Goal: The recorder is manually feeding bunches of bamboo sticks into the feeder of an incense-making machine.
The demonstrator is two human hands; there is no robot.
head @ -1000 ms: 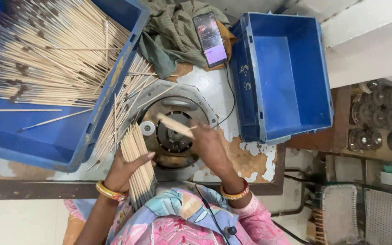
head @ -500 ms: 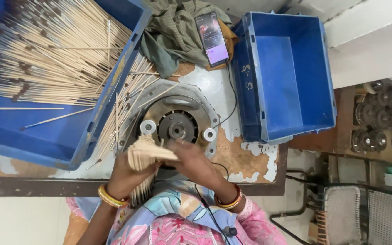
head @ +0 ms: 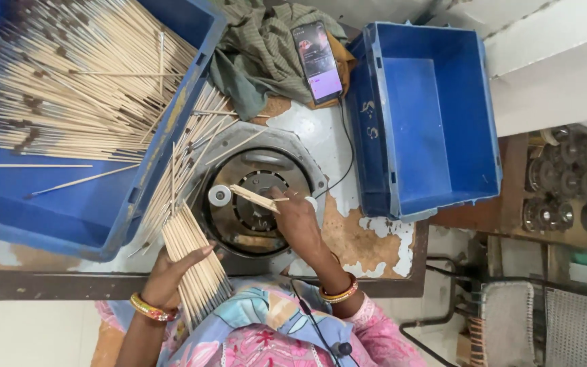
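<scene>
Now the right hand carries a few thin wooden sticks over the round grey metal machine; beside it, the left hand grips the stick bundle.

Head camera, steeply downward, close over worktable

Even, bright daylight falls over my bench; shadows stay soft and short. The white wall at the top right corner nearly washes out. Everything looks sharp, though straight edges bow slightly toward the picture's borders.
</scene>
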